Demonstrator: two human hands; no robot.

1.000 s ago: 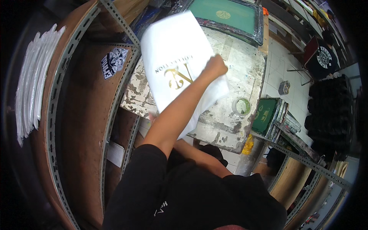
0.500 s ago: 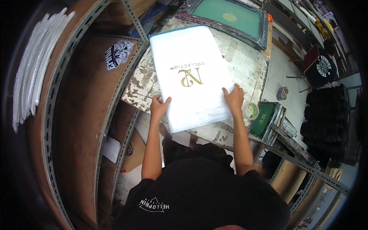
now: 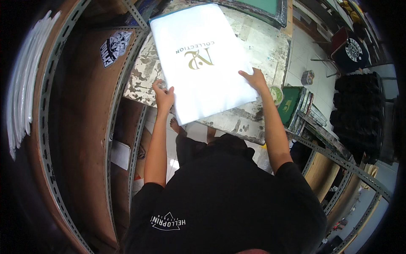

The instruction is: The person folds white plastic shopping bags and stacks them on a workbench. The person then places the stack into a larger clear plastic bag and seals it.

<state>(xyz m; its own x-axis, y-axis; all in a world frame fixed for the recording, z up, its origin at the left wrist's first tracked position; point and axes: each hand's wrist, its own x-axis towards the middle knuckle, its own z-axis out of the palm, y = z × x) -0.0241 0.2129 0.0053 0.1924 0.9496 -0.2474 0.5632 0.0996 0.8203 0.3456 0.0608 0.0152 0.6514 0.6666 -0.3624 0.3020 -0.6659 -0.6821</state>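
A stack of white plastic bags (image 3: 211, 91) with a gold and black print lies at a slant on the paint-spattered table (image 3: 139, 86). A thin teal strip shows along its far edge. At its near left side, my left hand (image 3: 164, 96) grips the edge, thumb on the rim and fingers curled outside. My right hand (image 3: 256, 80) grips the right side near the corner, its thumb laid over the top. The fingers under both edges are partly hidden.
A green printing screen (image 3: 258, 6) lies at the far end of the table. Beside its right edge sit a small tub of green paste (image 3: 276, 95) and several stacked screens (image 3: 292, 106). A metal-framed shelf (image 3: 80, 127) stands close on the left, with white bundles (image 3: 29, 80) beyond.
The whole view has shifted, so table and stack sit higher in it. The stack's near edge looks smoother than before. Both hands stay at its sides.
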